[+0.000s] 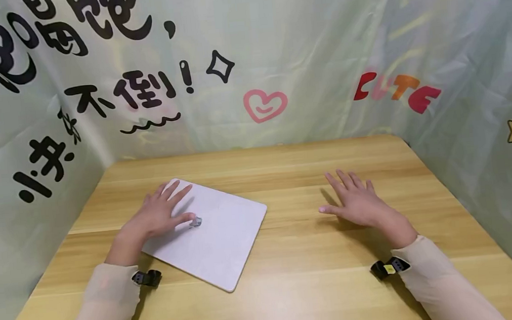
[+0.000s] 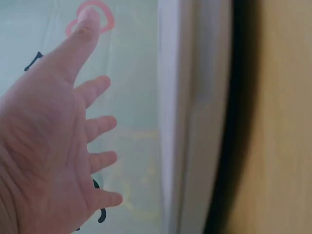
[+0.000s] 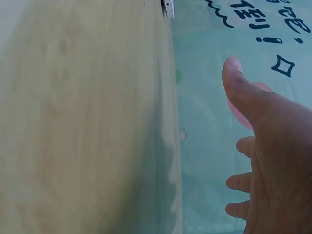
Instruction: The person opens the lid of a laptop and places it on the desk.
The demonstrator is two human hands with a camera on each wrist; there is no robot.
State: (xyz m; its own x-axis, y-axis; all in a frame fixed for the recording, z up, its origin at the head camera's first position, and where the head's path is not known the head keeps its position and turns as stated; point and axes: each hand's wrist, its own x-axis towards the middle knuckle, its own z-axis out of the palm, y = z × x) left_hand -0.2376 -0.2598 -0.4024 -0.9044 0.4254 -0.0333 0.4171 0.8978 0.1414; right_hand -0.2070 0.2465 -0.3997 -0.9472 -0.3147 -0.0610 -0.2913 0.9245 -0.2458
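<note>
A closed silver-white laptop (image 1: pixel 226 234) lies at an angle on the left half of the wooden table, a small shiny logo (image 1: pixel 196 221) on its lid. Over the lid's left part is my left hand (image 1: pixel 158 217), fingers spread and straight, thumb tip overlapping the logo in the head view. From the left wrist, the palm (image 2: pixel 48 122) faces the camera and the laptop's layered side edge (image 2: pixel 190 122) runs close by. My right hand (image 1: pixel 356 204) is spread over the table's right side, holding nothing, its shadow falling on the wood. Its thumb and fingertips (image 3: pixel 238 183) show in the right wrist view.
The wooden table (image 1: pixel 307 277) runs back to a pale printed cloth (image 1: pixel 309 38) hung along the rear and both sides. Small black wrist cameras (image 1: pixel 147 279) are strapped at both sleeve cuffs.
</note>
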